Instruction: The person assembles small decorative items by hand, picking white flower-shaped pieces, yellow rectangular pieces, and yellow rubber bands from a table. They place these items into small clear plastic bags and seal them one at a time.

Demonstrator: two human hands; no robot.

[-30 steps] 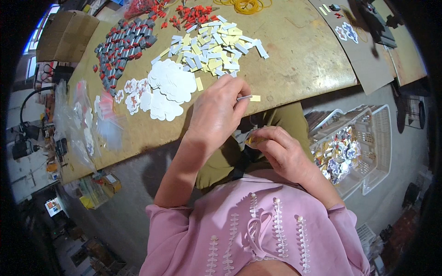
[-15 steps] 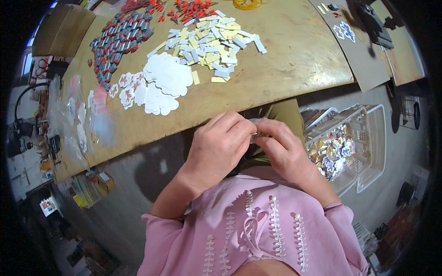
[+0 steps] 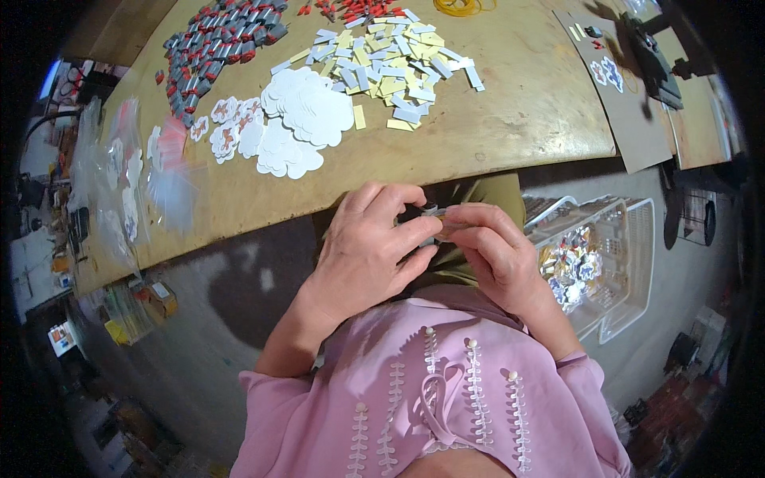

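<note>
My left hand (image 3: pixel 370 243) is in front of the table's near edge, its fingers curled and closed on a small clear plastic packet (image 3: pixel 431 212) with something dark in it. My right hand (image 3: pixel 498 251) pinches the packet's other side between thumb and fingers. Most of the packet is hidden behind my fingers, so its contents cannot be made out. On the table beyond lie a pile of white scalloped paper cutouts (image 3: pixel 307 107) and, to their left, smaller cutouts with brownish prints (image 3: pixel 225 139). Flat clear bags with red edges (image 3: pixel 171 171) lie at the table's left.
The table (image 3: pixel 510 119) also bears pale yellow and bluish-white strips (image 3: pixel 394 68), grey-and-red cylindrical parts (image 3: pixel 211 52), small red parts (image 3: pixel 366 9) and yellow cord (image 3: pixel 464 5). White plastic baskets (image 3: pixel 629 263) filled with small packets stand right of my legs. A grey board (image 3: pixel 617 103) lies at right.
My left fingers have spread and shifted around the packet, showing a dark part of it. My right hand has moved slightly down and still pinches. The view has shifted a little.
</note>
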